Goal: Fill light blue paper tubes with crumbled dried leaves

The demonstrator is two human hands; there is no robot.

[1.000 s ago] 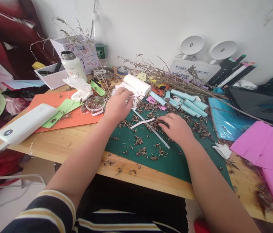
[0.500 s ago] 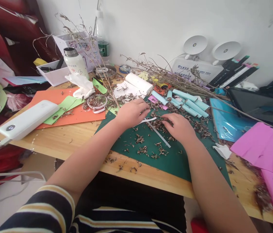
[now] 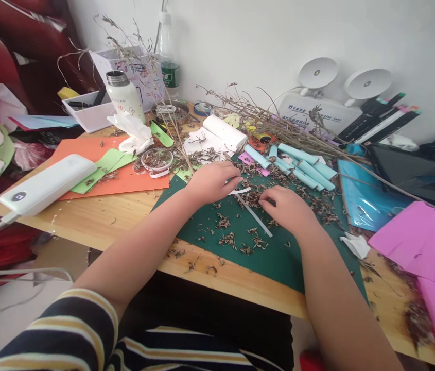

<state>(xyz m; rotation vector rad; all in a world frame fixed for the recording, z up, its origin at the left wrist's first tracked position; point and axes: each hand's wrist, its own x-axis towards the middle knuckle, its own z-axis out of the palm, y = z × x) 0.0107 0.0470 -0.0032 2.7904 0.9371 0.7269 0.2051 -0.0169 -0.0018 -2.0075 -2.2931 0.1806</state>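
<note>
My left hand (image 3: pixel 214 181) hangs over the far part of the green mat (image 3: pixel 217 254), its fingers curled and thumb close to them. What lies between them is hidden. Just below its thumb are white paper strips (image 3: pixel 256 219), one lying slantwise across the mat. Facing it, my right hand (image 3: pixel 290 207) has thumb and forefinger pinched together at the edge of a heap of dried leaves (image 3: pixel 254 199); I cannot make out what is in the pinch. Loose crumpled leaves (image 3: pixel 226 239) are scattered in front of both hands.
Blue paper rolls (image 3: pixel 305 172) lie beyond the right hand, with dry twigs (image 3: pixel 279 119) behind. A small clear tub (image 3: pixel 157 159), an open bottle (image 3: pixel 122 95) and a power bank (image 3: pixel 49 184) stand left. Pink paper (image 3: pixel 410 234) and a blue packet (image 3: pixel 367 198) lie right.
My right hand's thumb and forefinger have come together. The left hand has barely moved. The whole view has shifted slightly.
</note>
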